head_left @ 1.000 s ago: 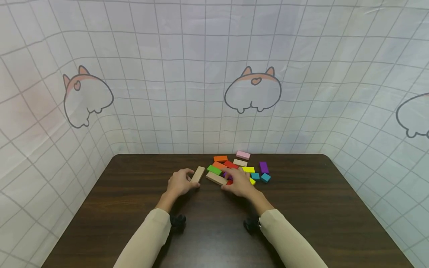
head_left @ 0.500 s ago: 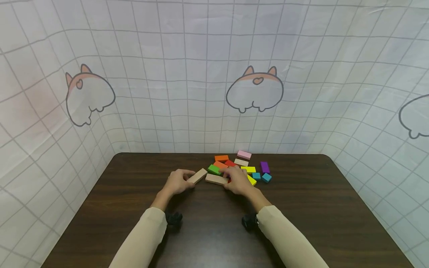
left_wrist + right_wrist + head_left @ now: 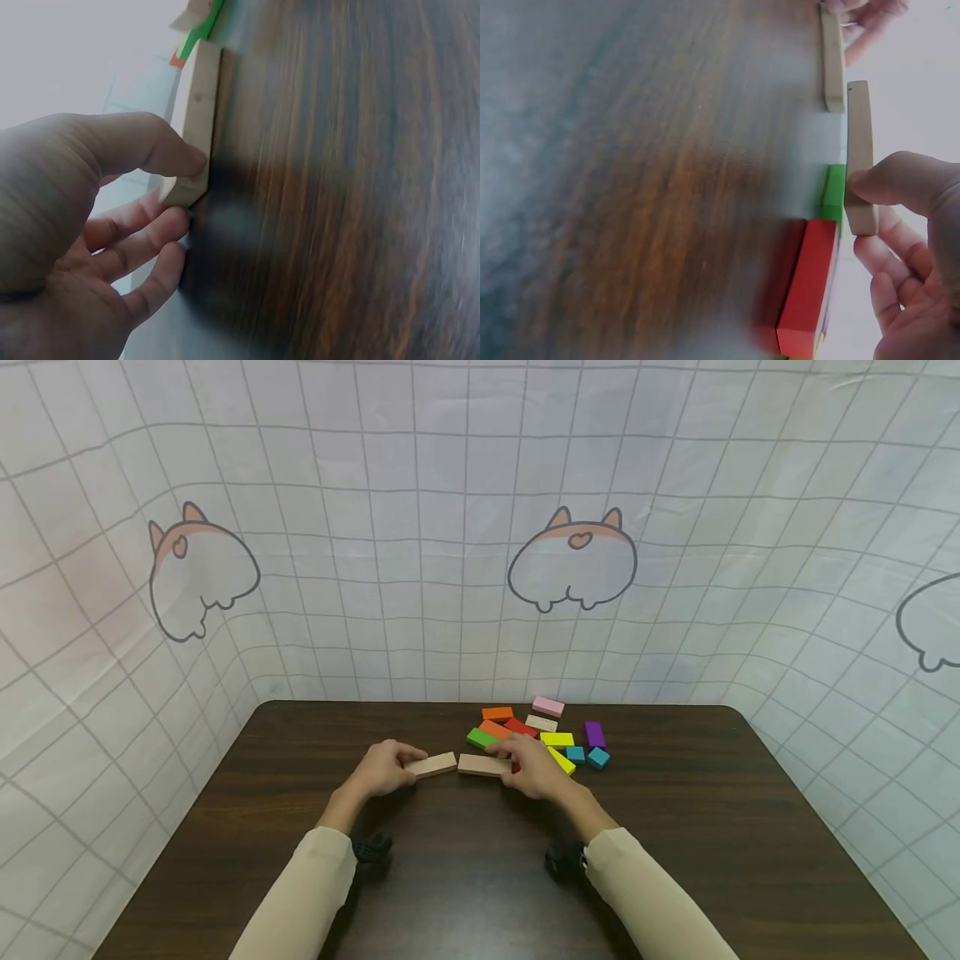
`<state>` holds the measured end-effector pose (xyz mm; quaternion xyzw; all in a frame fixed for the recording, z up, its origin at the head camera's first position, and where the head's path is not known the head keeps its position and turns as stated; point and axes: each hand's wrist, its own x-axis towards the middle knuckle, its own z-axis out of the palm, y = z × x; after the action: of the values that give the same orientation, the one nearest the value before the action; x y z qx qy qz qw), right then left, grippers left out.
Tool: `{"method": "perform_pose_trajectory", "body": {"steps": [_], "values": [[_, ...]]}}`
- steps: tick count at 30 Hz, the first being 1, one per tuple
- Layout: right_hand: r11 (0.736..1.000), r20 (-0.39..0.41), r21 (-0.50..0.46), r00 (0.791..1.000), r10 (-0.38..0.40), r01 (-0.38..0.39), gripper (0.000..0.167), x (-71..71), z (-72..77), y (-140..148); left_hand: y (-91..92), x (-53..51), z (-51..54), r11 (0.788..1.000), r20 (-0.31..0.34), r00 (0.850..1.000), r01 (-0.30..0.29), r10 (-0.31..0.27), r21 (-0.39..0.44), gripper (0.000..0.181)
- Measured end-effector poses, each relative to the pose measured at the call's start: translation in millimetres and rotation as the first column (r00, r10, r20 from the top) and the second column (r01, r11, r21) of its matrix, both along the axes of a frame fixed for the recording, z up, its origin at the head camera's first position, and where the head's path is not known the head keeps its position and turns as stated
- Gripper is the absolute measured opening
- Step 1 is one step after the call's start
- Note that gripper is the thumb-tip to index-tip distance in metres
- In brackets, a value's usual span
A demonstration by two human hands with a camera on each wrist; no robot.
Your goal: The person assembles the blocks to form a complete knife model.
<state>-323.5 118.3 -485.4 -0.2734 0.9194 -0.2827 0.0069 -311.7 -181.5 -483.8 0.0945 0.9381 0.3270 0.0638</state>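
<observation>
Pinched between thumb and fingers of my left hand (image 3: 381, 768) is a plain wooden block (image 3: 435, 766). In the left wrist view the thumb presses one long side of that block (image 3: 198, 112) near its end, and it lies on the table. My right hand (image 3: 536, 767) grips a second plain wooden block (image 3: 482, 765) by its right end. The right wrist view shows this second block (image 3: 860, 142) held just off the tabletop. The two blocks lie nearly end to end, a small gap between them. Beneath the right hand sits a red block (image 3: 808, 289), with a green block (image 3: 833, 191) beyond.
Behind and right of the right hand lie more coloured blocks: orange (image 3: 497, 714), pink (image 3: 548, 707), yellow (image 3: 557, 740), purple (image 3: 594, 734) and several others. The dark wooden table (image 3: 480, 877) ends at a white gridded curtain (image 3: 405, 568).
My left hand has moved left and turned its block from slanting away to lying nearly crosswise, in line with the other. The right hand's block has levelled slightly.
</observation>
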Motion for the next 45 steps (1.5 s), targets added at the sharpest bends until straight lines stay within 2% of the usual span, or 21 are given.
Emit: {"method": "perform_pose_trajectory", "body": {"steps": [9,15,22,29,37,45], "values": [[0.999,0.044,-0.011,0.998,0.045,-0.045,0.043,23.2,6.7,19,-9.0,4.8,1.3,0.997,0.035,0.997,0.066,-0.067,0.026,0.038],[0.995,0.06,-0.004,0.993,0.102,-0.102,0.039,35.3,5.8,33,-11.5,12.8,0.5,0.995,0.049,0.995,0.087,-0.089,0.037,0.041],[0.99,0.115,0.003,0.983,0.141,-0.142,0.036,42.6,0.7,40,-12.0,24.3,0.8,0.993,0.052,0.993,0.103,-0.106,0.057,0.041],[0.995,0.135,-0.007,0.986,0.102,-0.102,0.034,46.1,-4.3,40,-9.2,32.1,-2.4,0.991,0.056,0.993,0.094,-0.099,0.09,0.041],[0.999,0.122,0.001,0.992,0.041,-0.042,0.032,46.6,-6.8,34,-5.3,32.7,-4.3,0.99,0.046,0.992,0.113,-0.118,0.089,0.042],[1.0,0.099,0.011,0.995,-0.002,0.001,0.03,43.5,-6.6,28,-3.2,33.8,-5.4,0.989,0.041,0.993,0.103,-0.108,0.109,0.043]]}}
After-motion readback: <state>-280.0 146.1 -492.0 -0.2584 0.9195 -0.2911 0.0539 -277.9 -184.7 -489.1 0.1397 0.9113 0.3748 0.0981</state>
